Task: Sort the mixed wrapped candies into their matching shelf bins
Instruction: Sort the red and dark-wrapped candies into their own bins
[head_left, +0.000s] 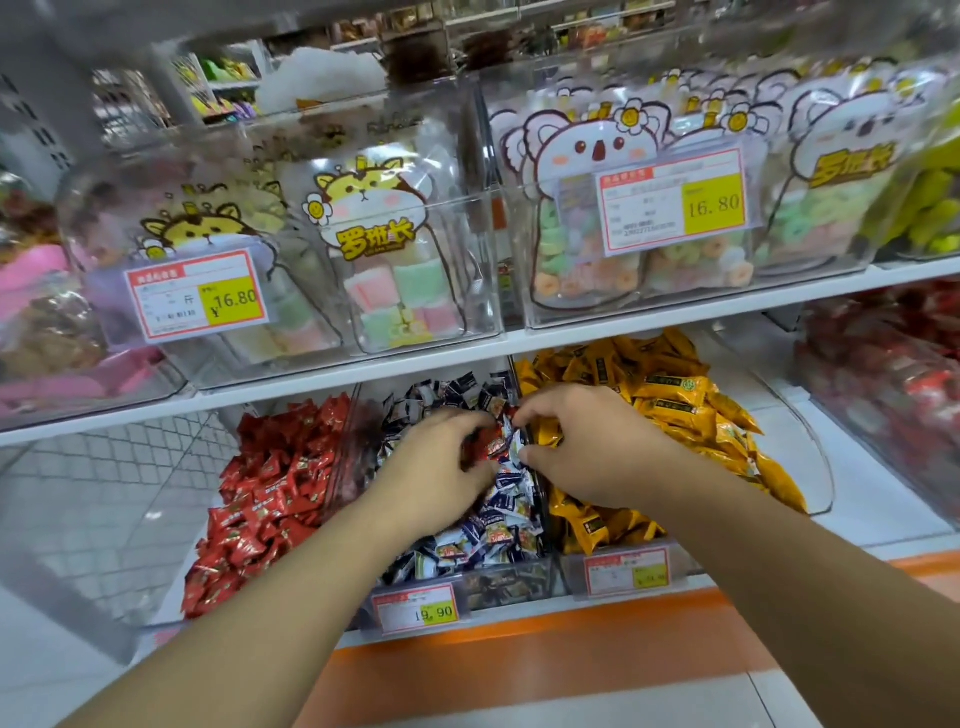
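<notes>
Three clear bins stand on the lower shelf: red wrapped candies (270, 483) on the left, dark blue and white candies (488, 540) in the middle, yellow candies (670, 400) on the right. Both hands are in the middle bin. My left hand (431, 467) curls its fingers round a red candy (493, 444) lying among the blue ones. My right hand (587, 447) pinches a blue and white wrapper (514, 449) between thumb and forefinger, close to the divider beside the yellow bin.
The upper shelf (519, 340) holds clear bins of bagged marshmallow sweets with 16.80 price tags (200, 296). A 19.90 price tag (415, 608) hangs on the middle bin's front. More red packets (883, 364) fill a bin at far right. An orange shelf edge (519, 623) runs below.
</notes>
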